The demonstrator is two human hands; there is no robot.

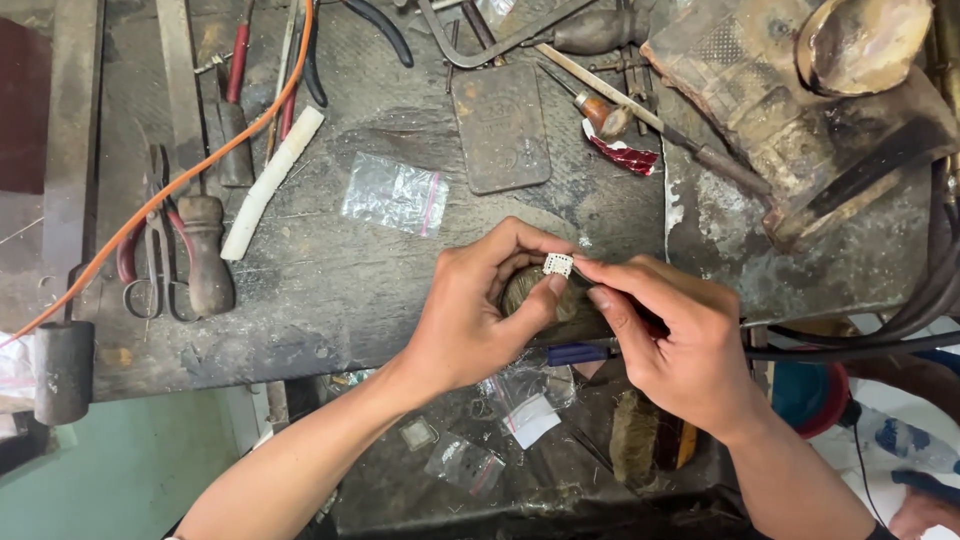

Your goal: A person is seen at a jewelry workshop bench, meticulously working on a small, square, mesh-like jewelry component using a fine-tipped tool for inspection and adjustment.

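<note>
Small white perforated piece (pixel 558 264) pinched in left hand (pixel 470 320) over wooden peg (pixel 530 290); right hand (pixel 680 345) clamped on thin tool, work apparently midway, unfinished.

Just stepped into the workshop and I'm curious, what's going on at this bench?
A person is working at a worn, dark bench. The left hand pinches a small pale square piece between thumb and fingertips, over a brown wooden peg. The right hand meets it from the other side, holding a thin tool whose tip I cannot make out. Around them lie small plastic bags, scissors, a white tube and an orange cable.
</note>
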